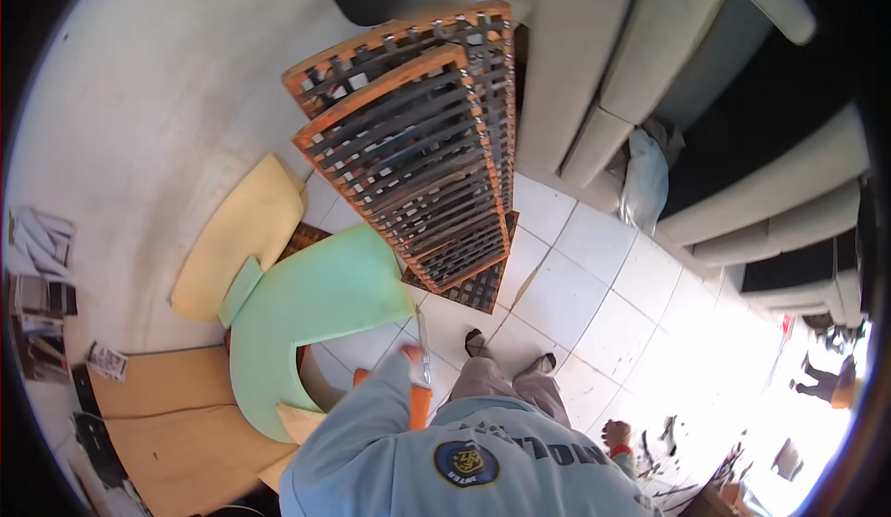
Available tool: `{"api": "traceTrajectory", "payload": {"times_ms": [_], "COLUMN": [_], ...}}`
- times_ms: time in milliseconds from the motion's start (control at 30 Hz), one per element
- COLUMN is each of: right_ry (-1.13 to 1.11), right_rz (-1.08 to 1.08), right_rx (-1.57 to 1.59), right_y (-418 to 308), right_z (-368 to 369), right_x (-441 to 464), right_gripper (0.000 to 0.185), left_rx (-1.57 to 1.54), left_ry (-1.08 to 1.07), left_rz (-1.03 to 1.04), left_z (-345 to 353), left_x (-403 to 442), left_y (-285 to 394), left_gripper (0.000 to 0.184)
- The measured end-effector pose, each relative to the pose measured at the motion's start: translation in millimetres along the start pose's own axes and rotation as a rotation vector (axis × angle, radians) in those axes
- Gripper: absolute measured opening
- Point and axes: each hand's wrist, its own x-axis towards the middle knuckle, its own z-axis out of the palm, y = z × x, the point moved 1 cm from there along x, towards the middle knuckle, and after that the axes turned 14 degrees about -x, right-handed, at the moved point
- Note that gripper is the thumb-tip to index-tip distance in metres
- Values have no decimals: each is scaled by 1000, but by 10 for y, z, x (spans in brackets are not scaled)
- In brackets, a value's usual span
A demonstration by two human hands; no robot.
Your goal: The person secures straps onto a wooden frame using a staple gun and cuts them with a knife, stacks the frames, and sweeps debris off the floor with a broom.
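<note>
My left hand [412, 355], partly covered by its sleeve, is closed around a slim grey-white tool [424, 331]. The tool is long and narrow; I cannot tell its exact kind. Just below that hand is an orange piece [420, 407], partly hidden by my sleeve. A green, curved foam sheet [320, 280] lies to the left of the hand, close to it. My right hand [615, 434], with a red cuff at the wrist, hangs low at my side, its fingers loosely curled and apart, holding nothing visible.
Orange wooden frames with black webbing [399, 136] stand ahead against the wall. Yellow foam [239, 239] and a brown board [167, 424] lie left. Grey upholstered seating [664, 44] and a plastic bag [645, 178] are right. Dark scraps [670, 433] litter the tiles. Another person stands far right.
</note>
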Motion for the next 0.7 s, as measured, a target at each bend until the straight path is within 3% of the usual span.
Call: {"api": "traceTrajectory", "payload": {"times_ms": [33,100,167,233,267,367,400,433,467,500,533,567,633,667,700], "right_ry": [-66,129,94,12,-99,34,242,173,159,179,332,437,537,634,653], "right_rz": [-33,30,-99,81,-87,-57,-221,-172,16,205,-145,-314,157,271,301], "right_rx": [119,-237,-381,-272,-23,111,-283,124,308,505,-23,-784,-15,122,280], "right_y": [341,-598,304,726,1054,1033,1198,1358,1530,1703,2694,2904,2269,2414,2320], "right_z": [269,405,949,1227,1345,861,784,657,552,443,713,630,-21,-54,-218], "right_x": [-39,-1296,-1096,-1246,-1146,-1650,-1698,-1673,-1652,-1610,-1111,-1090,-1840,-1933,-2188], "right_gripper": [32,35,37,38,31,25,21,16,14,14,17,18,18,22,27], "left_rx": [83,276,464,389,330,218,288,460,555,117,168,-72,-540,-172,-251], "left_ry": [-190,-484,-717,-443,-285,218,339,347,332,500,592,576,475,795,876], "left_rz": [-26,4,221,122,115,311,439,521,642,662,605,731,1009,1346,1548], "left_z": [517,1089,1143,1079,875,185,-100,-428,-676,-845,-873,-944,-1039,-1091,-1228], "left_x": [-263,-644,-800,-614,-452,106,299,392,326,-247,-258,-909,-2382,-3056,-3603], "left_y": [-3,-14,-41,31,150,863,1243,1722,2174,2767,3052,3637,4907,5297,5619], "left_gripper": [65,54,48,43,40,35,34,34,38,37,33,31,29,26,30]}}
